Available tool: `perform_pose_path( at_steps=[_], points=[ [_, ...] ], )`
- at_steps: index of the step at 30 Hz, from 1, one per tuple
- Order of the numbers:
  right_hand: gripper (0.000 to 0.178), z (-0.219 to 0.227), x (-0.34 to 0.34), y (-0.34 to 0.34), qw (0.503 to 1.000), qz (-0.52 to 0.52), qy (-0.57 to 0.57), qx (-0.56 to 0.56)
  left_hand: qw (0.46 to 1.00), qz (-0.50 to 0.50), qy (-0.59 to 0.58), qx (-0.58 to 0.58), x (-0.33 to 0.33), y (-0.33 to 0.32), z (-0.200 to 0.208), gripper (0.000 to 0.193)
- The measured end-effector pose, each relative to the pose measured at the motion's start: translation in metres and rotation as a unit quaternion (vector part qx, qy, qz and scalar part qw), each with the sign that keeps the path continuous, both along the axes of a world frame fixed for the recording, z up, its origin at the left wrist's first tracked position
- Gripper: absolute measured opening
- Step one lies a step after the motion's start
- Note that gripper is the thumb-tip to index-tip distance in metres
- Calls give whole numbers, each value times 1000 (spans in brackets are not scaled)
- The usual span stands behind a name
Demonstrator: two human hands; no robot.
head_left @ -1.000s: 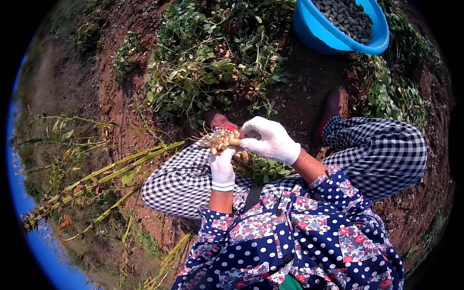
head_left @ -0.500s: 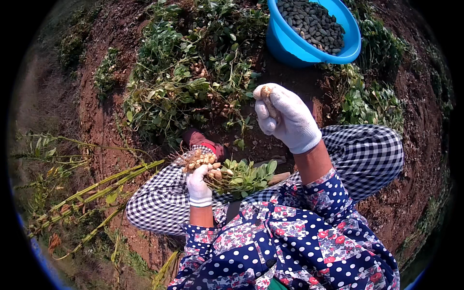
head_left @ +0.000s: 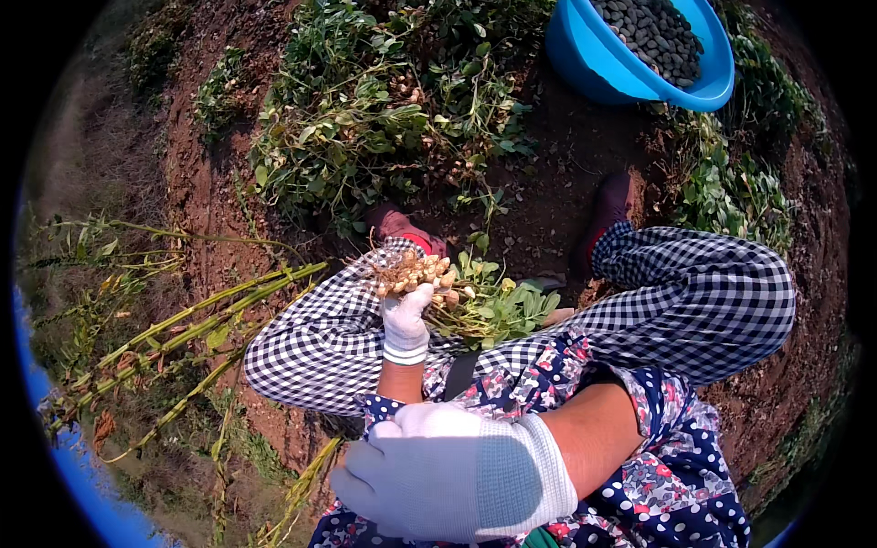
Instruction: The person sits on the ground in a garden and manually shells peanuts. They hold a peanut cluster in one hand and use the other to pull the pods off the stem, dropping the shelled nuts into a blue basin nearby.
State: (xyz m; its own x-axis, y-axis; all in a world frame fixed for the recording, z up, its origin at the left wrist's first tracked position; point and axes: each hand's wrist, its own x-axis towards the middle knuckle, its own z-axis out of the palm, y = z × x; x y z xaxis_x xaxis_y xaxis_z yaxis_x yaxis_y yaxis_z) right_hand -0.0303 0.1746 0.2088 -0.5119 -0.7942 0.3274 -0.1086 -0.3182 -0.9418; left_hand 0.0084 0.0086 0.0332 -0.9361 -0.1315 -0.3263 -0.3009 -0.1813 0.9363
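Observation:
My left hand (head_left: 405, 321), in a white knit glove, is closed around a peanut plant (head_left: 422, 277) over my lap. Its root end, thick with pale pods and thin roots, points up and left past my thumb. The plant's green leaves (head_left: 505, 310) spread out to the right, over my legs. Close to the camera, low in the view, is my right hand (head_left: 429, 470), gloved too, in front of my chest with its back showing. Its fingertips are out of sight, so whether it holds anything cannot be made out.
A blue basin (head_left: 598, 68) with many dark pods (head_left: 658, 41) inside stands at the far right. Heaped peanut plants (head_left: 384, 119) lie on the soil ahead. Long yellow-green stalks (head_left: 201, 324) reach in from the left. Both my shoes (head_left: 610, 205) rest on reddish soil.
My right hand, earlier raised before the basin with a pod at its fingertips, has swung down and back toward my chest. My left hand still grips the peanut plant. The whole view has shifted slightly.

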Motion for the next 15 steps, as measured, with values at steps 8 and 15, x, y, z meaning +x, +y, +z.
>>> perform_pose_path(
  at_steps=[8, 15],
  points=[
    [27, 0, 3, -1, 993, -6, 110, 35, 997, 40, -26, 62, 4, 4, 3, 28],
    [37, 32, 3, 63, 969, -6, 210, 132, 999, -34, 14, -19, 6, -3, -3, 22]
  ],
)
